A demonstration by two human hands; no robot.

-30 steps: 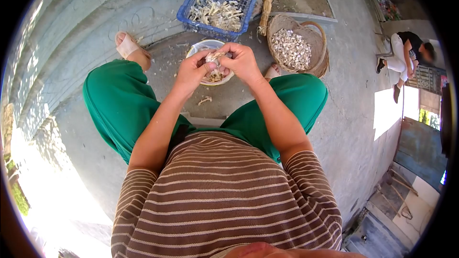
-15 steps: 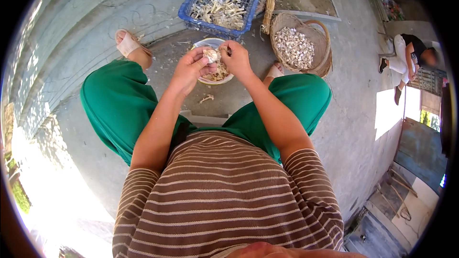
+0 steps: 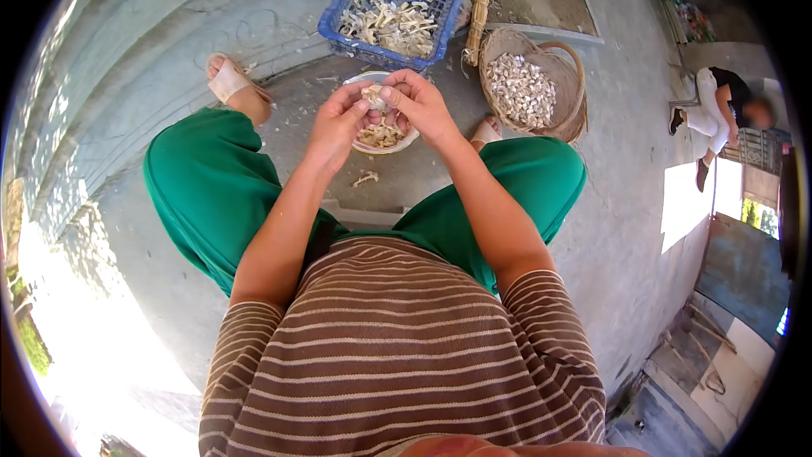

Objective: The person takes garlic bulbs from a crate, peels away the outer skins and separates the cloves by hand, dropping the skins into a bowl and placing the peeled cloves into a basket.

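Head: left hand (image 3: pixel 333 123), right hand (image 3: pixel 421 108) around garlic (image 3: pixel 373 97), bowl rim (image 3: pixel 382 151) near, basket (image 3: pixel 566 85) apart.

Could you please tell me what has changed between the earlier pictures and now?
The bare right hand, drawn off to the right half a second ago, has moved left, back to the whitish, rounded garlic bulb. The bare left hand still holds the bulb. The blue plastic crate and brown wicker basket stayed put.

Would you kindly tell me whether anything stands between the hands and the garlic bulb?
Nothing visible does: the left hand and right hand meet at the garlic bulb, held over the bowl.
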